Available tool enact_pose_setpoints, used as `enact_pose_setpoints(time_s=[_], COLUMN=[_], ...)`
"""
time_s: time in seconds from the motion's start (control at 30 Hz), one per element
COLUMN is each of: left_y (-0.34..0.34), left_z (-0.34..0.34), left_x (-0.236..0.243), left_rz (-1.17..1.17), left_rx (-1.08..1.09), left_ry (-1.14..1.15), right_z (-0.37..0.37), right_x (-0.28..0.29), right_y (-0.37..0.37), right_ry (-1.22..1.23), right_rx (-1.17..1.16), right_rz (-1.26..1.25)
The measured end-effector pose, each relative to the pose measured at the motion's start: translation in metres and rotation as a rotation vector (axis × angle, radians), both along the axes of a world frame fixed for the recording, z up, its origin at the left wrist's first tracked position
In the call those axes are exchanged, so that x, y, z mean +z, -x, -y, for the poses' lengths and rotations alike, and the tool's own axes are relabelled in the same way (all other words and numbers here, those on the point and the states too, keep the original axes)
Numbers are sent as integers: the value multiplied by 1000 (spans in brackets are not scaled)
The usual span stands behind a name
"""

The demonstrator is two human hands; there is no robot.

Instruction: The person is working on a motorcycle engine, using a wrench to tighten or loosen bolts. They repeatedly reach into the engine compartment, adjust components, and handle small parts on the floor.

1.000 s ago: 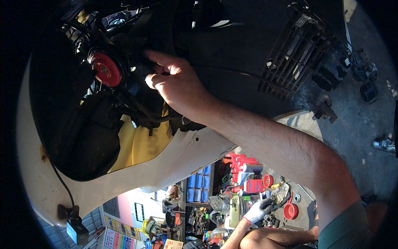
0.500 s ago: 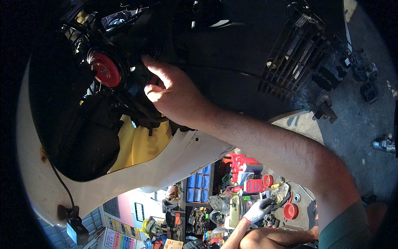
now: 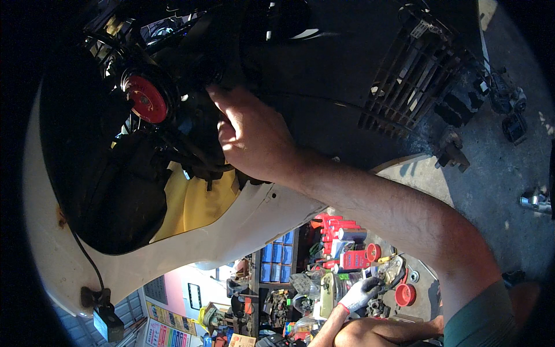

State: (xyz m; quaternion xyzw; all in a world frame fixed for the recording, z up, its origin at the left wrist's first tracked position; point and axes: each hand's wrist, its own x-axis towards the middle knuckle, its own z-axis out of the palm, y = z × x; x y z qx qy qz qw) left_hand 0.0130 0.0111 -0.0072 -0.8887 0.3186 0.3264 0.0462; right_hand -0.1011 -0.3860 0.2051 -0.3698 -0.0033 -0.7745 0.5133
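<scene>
My right hand [image 3: 251,130] reaches from the lower right into the dark interior of a white body panel [image 3: 260,214]. Its index finger stretches to a shadowed dark part [image 3: 205,72], and the other fingers are curled; what they hold, if anything, is hidden. Just left of the hand sit a red disc [image 3: 147,99] ringed in black and a tangle of dark hoses [image 3: 185,144]. Below them shows a yellow sheet-like piece [image 3: 196,202]. My left hand is out of view.
A metal grate [image 3: 399,81] and loose dark parts [image 3: 511,121] lie at right. Below, another person's gloved hand [image 3: 358,292] is among parts, red containers [image 3: 352,259] and a blue drawer cabinet [image 3: 276,260]. A small boxy device [image 3: 107,321] hangs off the panel's lower left.
My right hand has shifted slightly right and down from the red disc's side, and its fingers have drawn in a little. The other person's hand has not visibly moved.
</scene>
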Motion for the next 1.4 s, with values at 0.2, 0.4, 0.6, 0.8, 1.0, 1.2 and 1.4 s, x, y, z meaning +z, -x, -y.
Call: enact_pose_setpoints(time_s=[0.2, 0.4, 0.6, 0.8, 1.0, 1.2, 1.4], left_y=[9, 13, 3, 7, 15, 17, 14], left_z=[9, 16, -1, 11, 16, 20, 15], left_x=[6, 9, 0, 6, 11, 12, 10], left_rz=[31, 21, 18, 26, 35, 19, 29], left_rx=[-28, 11, -14, -59, -18, 22, 4], left_ry=[-21, -30, 35, -23, -32, -37, -28], right_z=[0, -3, -7, -3, -4, -4, -1], right_x=[3, 3, -2, 2, 2, 4, 6], right_y=[12, -4, 10, 2, 5, 3, 5], right_ry=[40, 24, 47, 9, -2, -2, -10], right_rx=[42, -55, 112, 133, 166, 236, 199], right_rz=[51, 116, 17, 185, 139, 194, 173])
